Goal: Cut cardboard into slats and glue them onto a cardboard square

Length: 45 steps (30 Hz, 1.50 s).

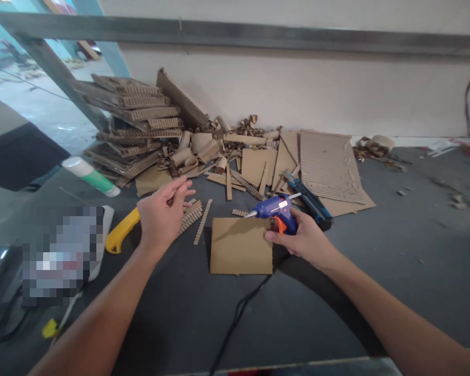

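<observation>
My right hand (307, 237) is wrapped round a blue hot glue gun (272, 207) with an orange trigger. Its nozzle points left, just above the top edge of a rectangular cardboard piece (241, 248) that lies on the dark table. A pale glue stick (295, 196) pokes out of the gun's back. My left hand (162, 214) hovers left of the cardboard, fingers loosely bent and apart, with nothing seen in them. Close by it are a yellow-handled tool (121, 232), partly hidden by the hand, and thin corrugated strips (202, 222).
Stacked corrugated panels (141, 112) and cardboard scraps (196, 149) line the back. A blue-and-black utility knife (311, 203) lies behind my right hand, near a ridged sheet (329, 164). At left are a white-and-green tube (92, 176) and a blurred-out device (62, 256). A black cord (238, 308) runs toward the front.
</observation>
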Available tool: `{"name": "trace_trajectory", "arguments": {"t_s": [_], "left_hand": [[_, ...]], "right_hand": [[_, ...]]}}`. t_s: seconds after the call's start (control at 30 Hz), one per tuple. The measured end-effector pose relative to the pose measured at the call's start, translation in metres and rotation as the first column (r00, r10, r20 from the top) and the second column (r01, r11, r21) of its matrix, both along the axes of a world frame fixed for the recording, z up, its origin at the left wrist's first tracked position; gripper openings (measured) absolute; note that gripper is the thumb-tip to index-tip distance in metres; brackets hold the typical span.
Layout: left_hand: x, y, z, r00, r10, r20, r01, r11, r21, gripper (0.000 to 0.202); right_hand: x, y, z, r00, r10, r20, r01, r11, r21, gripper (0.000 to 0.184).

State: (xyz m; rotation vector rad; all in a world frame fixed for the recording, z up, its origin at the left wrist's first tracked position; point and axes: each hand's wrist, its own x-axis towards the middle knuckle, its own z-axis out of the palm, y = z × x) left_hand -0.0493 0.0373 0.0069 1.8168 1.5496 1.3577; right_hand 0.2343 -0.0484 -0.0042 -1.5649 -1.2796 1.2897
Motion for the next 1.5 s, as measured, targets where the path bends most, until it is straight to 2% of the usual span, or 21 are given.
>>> {"name": "trace_trajectory", "arguments": {"t_s": [0.13,0.2,0.27,0.37,0.47,0.57,0.67,0.77,0.9,0.97,1.1,1.17,1.27,1.37,1.5], "left_hand": [[-0.010,0.005,-0.001,1.000,0.027,-0.001,-0.027,0.993,-0.119,0.022],[-0.015,0.008,0.002,0.997,0.081,0.003,-0.080,0.984,-0.161,0.020],[-0.021,0.010,0.005,0.983,0.159,-0.089,-0.168,0.980,-0.106,0.024],[-0.029,0.012,0.008,0.913,0.248,-0.323,-0.228,0.969,0.099,0.025],[-0.031,0.015,0.004,0.874,0.219,-0.434,-0.138,0.968,0.210,0.027],[-0.024,0.014,-0.003,0.846,0.114,-0.520,0.001,0.976,0.217,0.024],[-0.013,0.006,-0.004,0.825,0.099,-0.557,0.022,0.978,0.208,0.018],[-0.006,-0.001,0.002,0.823,0.156,-0.547,-0.052,0.978,0.200,0.015],[-0.007,-0.003,0.007,0.787,0.233,-0.571,-0.233,0.970,0.074,0.015],[-0.009,0.000,0.005,0.796,0.169,-0.581,-0.176,0.983,0.045,0.020],[-0.009,0.001,0.003,0.819,-0.057,-0.571,0.120,0.990,0.073,0.032],[-0.005,-0.002,0.004,0.797,-0.212,-0.566,0.271,0.962,0.021,0.030],[0.004,-0.009,0.006,0.687,-0.477,-0.548,0.496,0.859,-0.126,0.031],[0.011,-0.015,0.006,0.588,-0.598,-0.546,0.573,0.783,-0.241,0.038],[0.014,-0.019,0.002,0.539,-0.624,-0.566,0.589,0.759,-0.277,0.042]], "right_hand": [[0.000,0.000,0.001,1.000,0.004,0.014,-0.004,1.000,-0.003,0.050],[0.000,0.000,0.002,1.000,0.004,0.015,-0.004,1.000,-0.005,0.051],[0.000,-0.001,0.001,1.000,0.006,0.016,-0.006,1.000,-0.006,0.051],[0.000,-0.001,0.001,1.000,0.014,0.006,-0.014,1.000,-0.003,0.049],[0.000,-0.001,0.000,1.000,0.021,0.006,-0.021,1.000,0.002,0.048],[0.000,0.000,0.001,0.999,0.025,0.023,-0.025,1.000,0.009,0.048],[0.000,0.001,0.003,0.999,0.031,0.041,-0.032,0.999,0.016,0.049],[0.001,0.000,0.005,0.998,0.051,0.040,-0.052,0.999,0.016,0.051],[0.001,-0.002,0.005,0.996,0.076,0.042,-0.077,0.997,0.015,0.048],[0.000,-0.002,0.005,0.995,0.083,0.052,-0.084,0.996,0.017,0.048],[0.000,-0.002,0.008,0.994,0.087,0.071,-0.088,0.996,0.011,0.047],[0.000,-0.001,0.009,0.993,0.085,0.078,-0.086,0.996,0.013,0.046],[0.001,-0.001,0.008,0.992,0.084,0.091,-0.087,0.996,0.023,0.047],[0.003,0.000,0.004,0.988,0.030,0.154,-0.048,0.992,0.115,0.044],[0.006,0.002,0.002,0.974,-0.086,0.210,0.026,0.962,0.273,0.044]]}}
